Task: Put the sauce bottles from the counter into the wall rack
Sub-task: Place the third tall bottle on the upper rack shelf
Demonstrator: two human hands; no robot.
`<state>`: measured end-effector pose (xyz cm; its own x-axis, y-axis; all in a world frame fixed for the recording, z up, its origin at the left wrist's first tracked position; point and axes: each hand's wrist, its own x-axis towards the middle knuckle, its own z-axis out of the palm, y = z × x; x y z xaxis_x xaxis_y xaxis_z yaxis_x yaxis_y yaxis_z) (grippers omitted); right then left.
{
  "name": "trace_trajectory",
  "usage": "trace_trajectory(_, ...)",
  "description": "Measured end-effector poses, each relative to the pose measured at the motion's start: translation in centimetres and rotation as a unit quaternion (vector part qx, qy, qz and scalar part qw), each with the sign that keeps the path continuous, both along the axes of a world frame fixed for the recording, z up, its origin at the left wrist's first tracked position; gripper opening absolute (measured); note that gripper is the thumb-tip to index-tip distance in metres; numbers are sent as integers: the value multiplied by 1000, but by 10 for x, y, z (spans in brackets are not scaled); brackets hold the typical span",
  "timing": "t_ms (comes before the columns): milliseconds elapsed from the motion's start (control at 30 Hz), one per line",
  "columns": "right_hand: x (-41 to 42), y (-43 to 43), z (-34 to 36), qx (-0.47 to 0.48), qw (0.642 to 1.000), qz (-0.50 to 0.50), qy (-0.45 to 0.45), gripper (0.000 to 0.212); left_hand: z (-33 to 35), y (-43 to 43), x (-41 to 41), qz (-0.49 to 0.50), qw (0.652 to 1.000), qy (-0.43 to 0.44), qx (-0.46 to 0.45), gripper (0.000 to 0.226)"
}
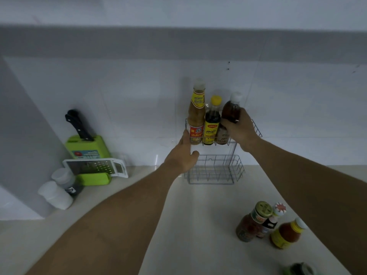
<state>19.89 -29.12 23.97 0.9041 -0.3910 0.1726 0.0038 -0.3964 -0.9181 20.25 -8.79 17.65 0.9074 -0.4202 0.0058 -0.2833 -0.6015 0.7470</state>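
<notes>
A two-tier wire wall rack (256, 128) hangs on the tiled wall. Its upper basket holds a tall tan sauce bottle (196, 114), a dark bottle with a yellow cap (212, 122) and a brown bottle with a white cap (231, 110). My right hand (241, 130) is closed around that brown bottle, which stands in the basket. My left hand (183, 155) rests against the upper basket's left front corner, fingers apart, holding no bottle. The lower basket (237, 171) is empty. Three more sauce bottles stand on the counter at the right: a green-capped jar (251, 222), a slim dark bottle (273, 219) and an orange-red one (288, 234).
At the left stand a green knife block (87, 147) with a black knife, a white grater (95, 167) and two white-capped containers (57, 193). A dark lid (299, 269) shows at the bottom right edge. The pale counter (198, 225) stretches between my arms.
</notes>
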Motion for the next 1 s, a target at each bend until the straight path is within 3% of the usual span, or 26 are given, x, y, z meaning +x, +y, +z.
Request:
trace_trajectory(100,0,-3,0,-32,998,34,34,24,-1,-2,-1,6,1000,1,2,86)
trace_trajectory(467,1,-11,-14,-48,994,67,66,47,1,-1,-3,-7,1000,12,12,89)
trace_trajectory(567,0,-8,-14,-51,992,81,77,29,0,2,-3,-18,999,19,19,92)
trace_trajectory(667,-2,-7,-16,-53,992,81,82,25,-1,4,-4,-25,999,22,22,94)
trace_trajectory(867,0,-10,-18,-69,990,81,94,31,-2,4,-6,-21,999,23,21,95)
trace_trajectory(1000,-3,-14,-21,-83,988,69,109,49,-5,0,-7,-20,1000,17,6,95)
